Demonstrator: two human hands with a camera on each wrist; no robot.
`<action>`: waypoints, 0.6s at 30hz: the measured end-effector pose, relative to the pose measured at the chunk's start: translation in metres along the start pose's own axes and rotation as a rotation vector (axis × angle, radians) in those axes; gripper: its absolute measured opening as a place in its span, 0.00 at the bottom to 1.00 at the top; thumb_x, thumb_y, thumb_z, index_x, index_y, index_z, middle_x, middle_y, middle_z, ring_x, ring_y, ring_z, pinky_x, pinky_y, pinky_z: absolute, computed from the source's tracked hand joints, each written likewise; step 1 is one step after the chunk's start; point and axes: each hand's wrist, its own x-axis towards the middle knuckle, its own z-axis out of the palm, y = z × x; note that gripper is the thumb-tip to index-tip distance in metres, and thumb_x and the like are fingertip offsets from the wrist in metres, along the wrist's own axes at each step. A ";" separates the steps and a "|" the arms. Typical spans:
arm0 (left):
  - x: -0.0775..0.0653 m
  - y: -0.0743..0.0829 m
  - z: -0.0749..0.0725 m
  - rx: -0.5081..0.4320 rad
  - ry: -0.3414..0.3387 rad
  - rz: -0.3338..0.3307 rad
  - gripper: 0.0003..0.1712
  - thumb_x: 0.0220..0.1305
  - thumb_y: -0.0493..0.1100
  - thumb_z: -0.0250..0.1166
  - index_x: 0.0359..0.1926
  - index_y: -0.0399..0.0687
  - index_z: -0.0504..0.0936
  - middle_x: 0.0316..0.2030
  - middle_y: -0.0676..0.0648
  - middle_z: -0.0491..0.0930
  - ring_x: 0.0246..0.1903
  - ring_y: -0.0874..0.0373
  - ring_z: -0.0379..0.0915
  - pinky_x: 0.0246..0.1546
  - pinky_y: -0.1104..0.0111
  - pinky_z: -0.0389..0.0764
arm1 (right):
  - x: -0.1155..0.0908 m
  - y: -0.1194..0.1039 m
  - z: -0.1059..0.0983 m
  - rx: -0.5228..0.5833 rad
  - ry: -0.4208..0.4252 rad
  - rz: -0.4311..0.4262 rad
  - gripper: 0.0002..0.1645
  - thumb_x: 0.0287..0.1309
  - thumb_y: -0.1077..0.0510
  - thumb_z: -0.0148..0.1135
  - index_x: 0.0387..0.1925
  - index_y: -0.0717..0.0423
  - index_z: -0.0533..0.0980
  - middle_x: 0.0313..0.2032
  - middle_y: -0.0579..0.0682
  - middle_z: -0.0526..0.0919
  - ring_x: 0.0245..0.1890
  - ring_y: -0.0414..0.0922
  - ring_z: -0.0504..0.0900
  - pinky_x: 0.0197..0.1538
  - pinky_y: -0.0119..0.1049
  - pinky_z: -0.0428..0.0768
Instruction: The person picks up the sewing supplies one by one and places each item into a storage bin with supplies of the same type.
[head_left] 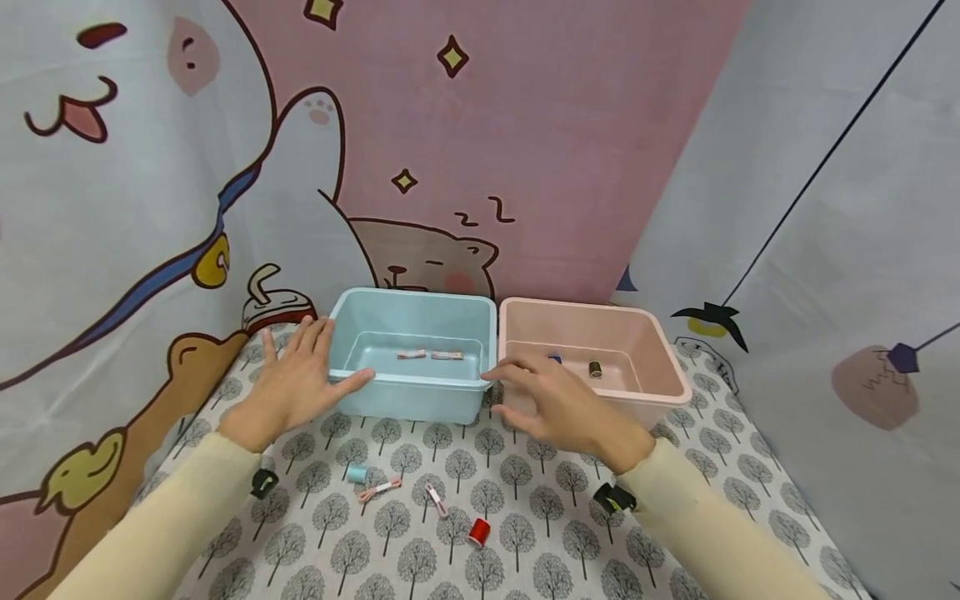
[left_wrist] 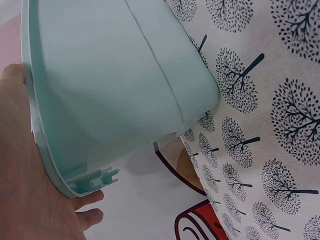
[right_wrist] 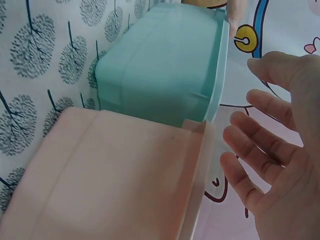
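Note:
A light blue plastic bin (head_left: 408, 400) holds two small pale pink bundles (head_left: 447, 356). My left hand (head_left: 288, 383) rests on its left front corner, fingers straight and thumb along the front rim; in the left wrist view, fingertips (left_wrist: 90, 217) show past the corner. To the right stands a pink bin (head_left: 660, 398) with a dark green thread spool (head_left: 595, 369) and a blue item (head_left: 555, 359), partly hidden. My right hand (head_left: 558, 404) hovers by the bins' adjoining front corners, fingers loosely bent and holding nothing. In the right wrist view the right hand (right_wrist: 280, 150) is apart from both rims.
On the tree-print cloth (head_left: 487, 458) before the bins lie a light blue spool (head_left: 357, 474), a pink bundle (head_left: 379, 490), a smaller pink-white bundle (head_left: 436, 499) and a red thread spool (head_left: 479, 532). A cartoon-print curtain (head_left: 525, 167) hangs behind the bins.

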 end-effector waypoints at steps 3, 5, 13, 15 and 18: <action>0.000 0.001 0.000 -0.004 0.000 -0.001 0.76 0.77 0.91 0.46 0.96 0.34 0.42 0.96 0.30 0.40 0.95 0.27 0.32 0.84 0.18 0.16 | -0.006 -0.001 0.003 0.022 0.006 -0.035 0.28 0.77 0.46 0.79 0.72 0.48 0.86 0.66 0.47 0.89 0.67 0.46 0.89 0.76 0.50 0.88; 0.000 0.001 0.000 -0.006 0.002 -0.002 0.76 0.78 0.91 0.47 0.96 0.34 0.42 0.96 0.30 0.41 0.95 0.26 0.32 0.84 0.18 0.16 | -0.009 -0.002 0.006 0.031 0.022 -0.069 0.28 0.76 0.48 0.80 0.71 0.49 0.87 0.65 0.46 0.90 0.66 0.45 0.89 0.75 0.48 0.89; 0.001 0.000 0.001 -0.002 0.008 0.002 0.76 0.77 0.91 0.47 0.96 0.34 0.43 0.96 0.30 0.41 0.95 0.26 0.33 0.84 0.18 0.17 | -0.023 -0.008 0.015 0.030 0.037 -0.126 0.28 0.73 0.50 0.82 0.70 0.46 0.87 0.65 0.46 0.90 0.63 0.43 0.89 0.68 0.43 0.92; 0.001 0.000 0.000 -0.002 0.011 0.005 0.76 0.77 0.91 0.47 0.96 0.34 0.43 0.95 0.30 0.42 0.95 0.26 0.34 0.84 0.17 0.17 | -0.027 -0.009 0.017 0.036 0.020 -0.122 0.29 0.74 0.49 0.81 0.72 0.44 0.87 0.66 0.46 0.89 0.63 0.42 0.89 0.67 0.42 0.92; 0.001 0.000 0.000 -0.004 0.014 0.006 0.76 0.77 0.91 0.47 0.96 0.34 0.43 0.95 0.30 0.42 0.95 0.26 0.34 0.84 0.17 0.18 | -0.031 -0.009 0.022 0.054 -0.003 -0.119 0.30 0.73 0.49 0.81 0.73 0.42 0.86 0.68 0.45 0.89 0.64 0.43 0.90 0.68 0.44 0.92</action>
